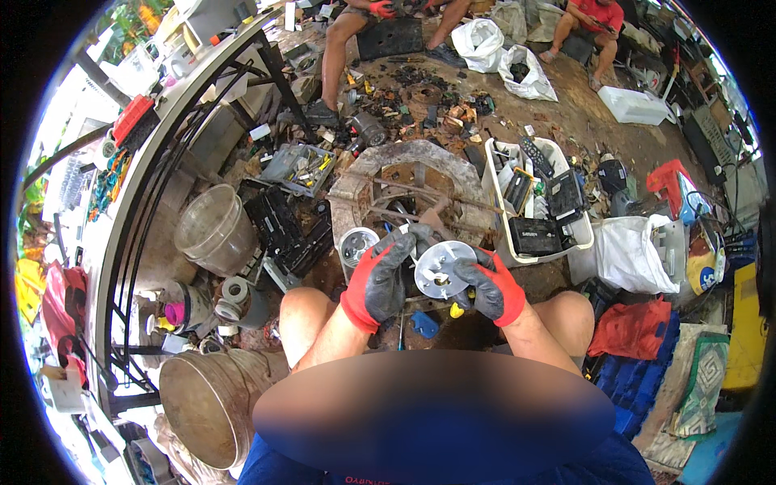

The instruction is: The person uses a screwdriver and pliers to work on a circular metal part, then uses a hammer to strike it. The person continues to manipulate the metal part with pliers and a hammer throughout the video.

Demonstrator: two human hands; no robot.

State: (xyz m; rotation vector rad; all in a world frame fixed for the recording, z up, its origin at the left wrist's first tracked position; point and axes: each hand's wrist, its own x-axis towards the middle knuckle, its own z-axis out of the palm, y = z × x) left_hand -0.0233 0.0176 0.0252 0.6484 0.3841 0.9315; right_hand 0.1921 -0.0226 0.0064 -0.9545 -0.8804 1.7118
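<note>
Just ahead of the knees (305, 311), the right hand (491, 288) pinches the silvery disc (431, 263) by its rim, probably to leave its face uncovered; the left hand (383, 280) curls partly closed beside it, though whether it holds anything I cannot tell. The white bin (525, 259) stands beyond, likely for easy reach.

1 round silvery disc (439, 263) with openings, face toward wearer, in right hand (493, 289)

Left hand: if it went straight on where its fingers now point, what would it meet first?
Probably the rusty metal piece at the round worn block, just ahead, though the depth is unclear.
</note>
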